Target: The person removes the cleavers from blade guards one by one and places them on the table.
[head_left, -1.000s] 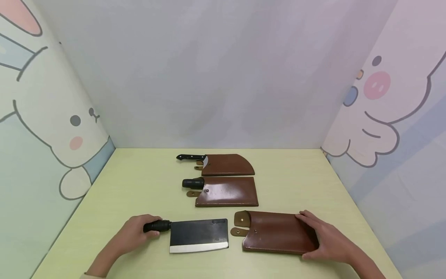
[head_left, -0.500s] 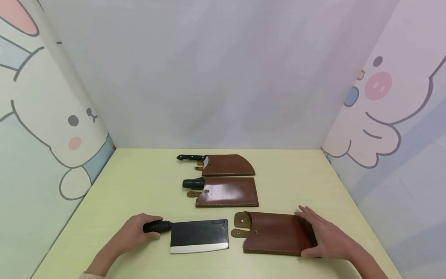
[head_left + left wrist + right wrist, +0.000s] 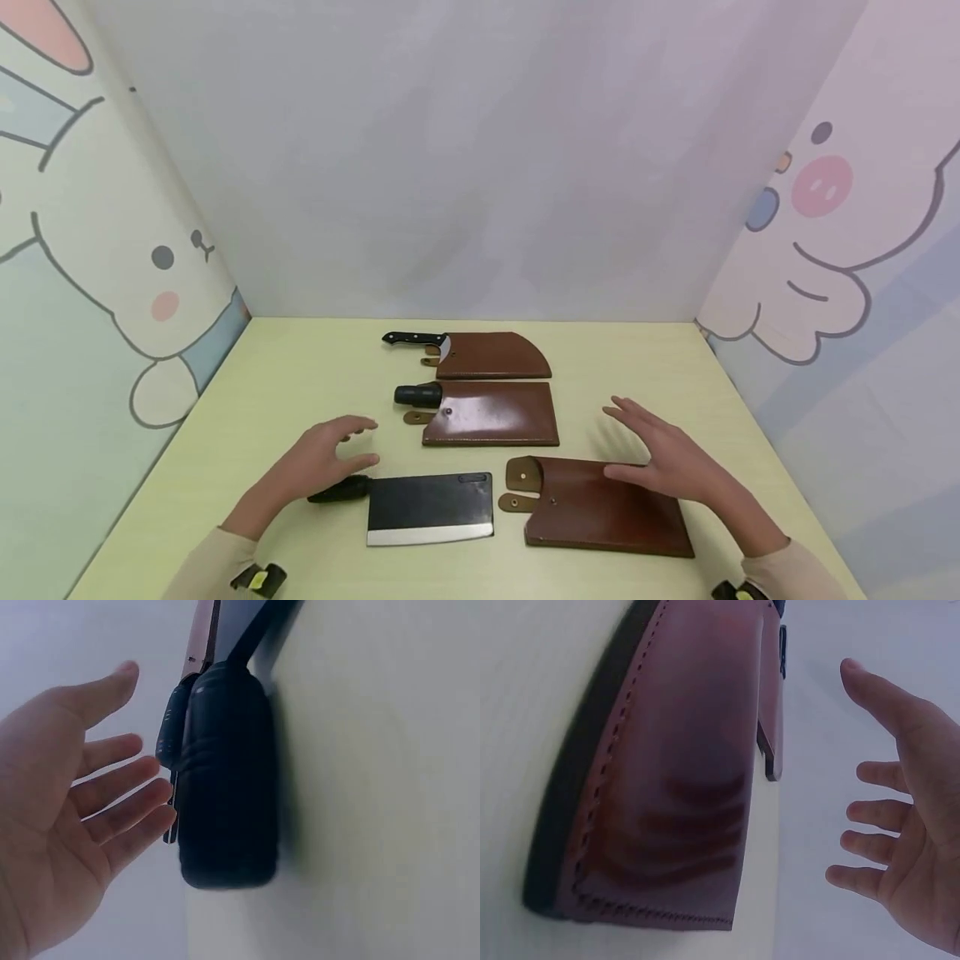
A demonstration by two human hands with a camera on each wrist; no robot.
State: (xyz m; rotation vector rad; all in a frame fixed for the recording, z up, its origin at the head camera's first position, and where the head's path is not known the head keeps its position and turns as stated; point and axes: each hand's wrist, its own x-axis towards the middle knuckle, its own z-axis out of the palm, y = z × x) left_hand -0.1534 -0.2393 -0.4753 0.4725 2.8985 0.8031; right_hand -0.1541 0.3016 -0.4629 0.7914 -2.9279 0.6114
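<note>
Brown sheaths number three: two far, each holding one knife; one near right, under a person's free right hand. The left hand, also free, hovers over one bare cleaver, near left.

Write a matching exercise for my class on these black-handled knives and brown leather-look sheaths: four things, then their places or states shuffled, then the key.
Things
1. Black rectangular cleaver with silver edge
2. Brown leather-look sheath with no handle showing
3. Slim black riveted handle
4. Stubby black cylindrical handle

Places or states
A. Out of the rounded brown back sheath
B. Partly hidden by the right hand, head view
C. Out of the rectangular brown middle sheath
D. Blade uncovered

Pairs: 1-D, 2-B, 3-A, 4-C
</note>
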